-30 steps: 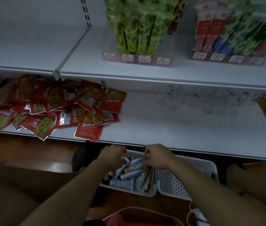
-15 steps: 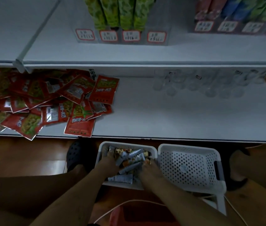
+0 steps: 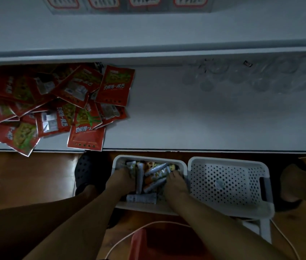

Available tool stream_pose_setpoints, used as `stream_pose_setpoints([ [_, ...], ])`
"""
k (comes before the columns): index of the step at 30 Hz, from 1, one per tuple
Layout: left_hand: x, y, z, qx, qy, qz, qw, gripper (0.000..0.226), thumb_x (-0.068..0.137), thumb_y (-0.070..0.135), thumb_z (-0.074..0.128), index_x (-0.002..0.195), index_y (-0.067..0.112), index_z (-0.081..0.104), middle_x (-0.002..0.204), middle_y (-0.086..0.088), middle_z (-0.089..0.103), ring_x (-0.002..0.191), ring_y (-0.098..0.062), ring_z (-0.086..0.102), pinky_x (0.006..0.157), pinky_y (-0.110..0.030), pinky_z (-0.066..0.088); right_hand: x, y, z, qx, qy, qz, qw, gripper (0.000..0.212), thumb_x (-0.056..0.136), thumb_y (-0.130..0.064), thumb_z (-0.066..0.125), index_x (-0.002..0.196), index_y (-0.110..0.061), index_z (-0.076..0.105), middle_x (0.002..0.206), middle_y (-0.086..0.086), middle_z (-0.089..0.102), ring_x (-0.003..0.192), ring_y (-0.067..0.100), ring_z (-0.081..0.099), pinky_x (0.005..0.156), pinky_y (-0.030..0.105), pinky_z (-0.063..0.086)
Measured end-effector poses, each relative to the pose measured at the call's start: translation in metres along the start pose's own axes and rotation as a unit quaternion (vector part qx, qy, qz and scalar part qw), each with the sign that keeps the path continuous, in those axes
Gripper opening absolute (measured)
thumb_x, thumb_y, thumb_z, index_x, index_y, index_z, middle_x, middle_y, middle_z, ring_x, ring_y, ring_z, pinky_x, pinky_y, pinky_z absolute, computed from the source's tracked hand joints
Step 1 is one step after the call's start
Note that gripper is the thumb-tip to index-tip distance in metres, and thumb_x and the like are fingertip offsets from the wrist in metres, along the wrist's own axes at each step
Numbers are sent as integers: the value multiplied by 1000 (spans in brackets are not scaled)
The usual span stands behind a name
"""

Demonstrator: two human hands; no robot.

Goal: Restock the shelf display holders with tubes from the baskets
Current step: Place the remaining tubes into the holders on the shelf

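white basket (image 3: 144, 208) — left hand (image 3: 120, 182), right hand (image 3: 176, 184) sunk among tubes (image 3: 141, 198); fingers hidden, grasp unclear.

Your arms are bare from left hand (image 3: 120, 182) and right hand (image 3: 175, 184) upward. A black clog (image 3: 86, 171) with round holes covers your left foot; a dark shoe (image 3: 285, 206), your right.

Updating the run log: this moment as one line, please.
phase: picking tubes; left hand: in basket; right hand: in basket; grip: unclear; clear holders: no tubes seen
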State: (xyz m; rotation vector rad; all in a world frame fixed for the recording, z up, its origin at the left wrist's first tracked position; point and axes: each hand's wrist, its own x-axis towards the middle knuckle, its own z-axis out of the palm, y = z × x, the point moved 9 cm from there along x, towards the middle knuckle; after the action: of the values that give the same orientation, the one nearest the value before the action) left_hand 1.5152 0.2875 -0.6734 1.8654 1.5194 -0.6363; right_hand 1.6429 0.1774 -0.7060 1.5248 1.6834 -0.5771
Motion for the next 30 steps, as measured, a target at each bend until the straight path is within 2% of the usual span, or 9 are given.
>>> stream_pose_setpoints([
  [4,0,28,-4,72,47,98,991,31,89,21,51,119,10,52,111,-15,65,102,-33,63,78,-38,51,-1,8,-1,88,7,0,996,40,97,-25,44,133,-8,50,147,13,35,135,29,25,112,35,16],
  [8,-1,62,3,149,67,197,967,40,88,29,53,125,12,50,129,-10,53,120,-29,48,94,-38,43,-22,14,-23,189,2,-50,981,32,96,-25,49,121,-8,59,130,12,55,123,28,45,110,41,22],
  [11,-1,78,27,214,44,246,944,58,86,35,59,138,16,42,140,-6,44,129,-25,39,100,-38,38,-26,24,-39,249,26,-55,967,30,94,-32,54,111,-8,62,115,14,62,100,28,57,79,35,41],
  [15,8,74,44,182,0,195,964,66,86,27,62,144,15,32,147,-8,35,133,-30,35,103,-41,38,-33,33,-37,330,30,-55,942,24,88,-27,61,103,-10,64,97,11,61,74,22,49,64,29,38],
  [19,11,61,43,141,-46,141,979,69,85,37,63,144,20,31,150,-4,29,123,-33,49,92,-44,47,-37,42,-35,366,54,-36,928,27,87,-20,61,114,-14,61,98,8,60,73,21,52,61,29,40],
  [22,13,63,40,169,-23,143,975,65,85,44,63,141,26,36,144,-6,32,125,-32,44,95,-45,45,-42,56,-36,453,89,-12,887,29,88,-19,59,117,-17,56,109,4,60,83,18,55,65,30,42],
  [25,11,63,43,222,-5,140,965,65,86,41,61,143,26,31,145,-9,27,126,-34,41,90,-46,46,-44,72,-34,513,110,12,851,5,88,-18,60,90,-23,58,90,0,62,74,17,58,58,30,46],
  [27,10,62,44,237,-11,131,962,64,86,29,63,141,24,31,145,-9,27,123,-35,46,84,-45,49,-43,81,-30,547,128,19,827,17,85,-17,63,75,-29,56,76,-5,61,69,15,59,53,25,41],
  [30,13,61,36,275,-9,116,954,58,86,18,62,136,20,32,134,-8,43,115,-30,56,80,-40,51,-42,96,-21,599,138,51,787,8,83,-16,68,79,-20,61,74,-5,57,69,11,56,55,22,40],
])
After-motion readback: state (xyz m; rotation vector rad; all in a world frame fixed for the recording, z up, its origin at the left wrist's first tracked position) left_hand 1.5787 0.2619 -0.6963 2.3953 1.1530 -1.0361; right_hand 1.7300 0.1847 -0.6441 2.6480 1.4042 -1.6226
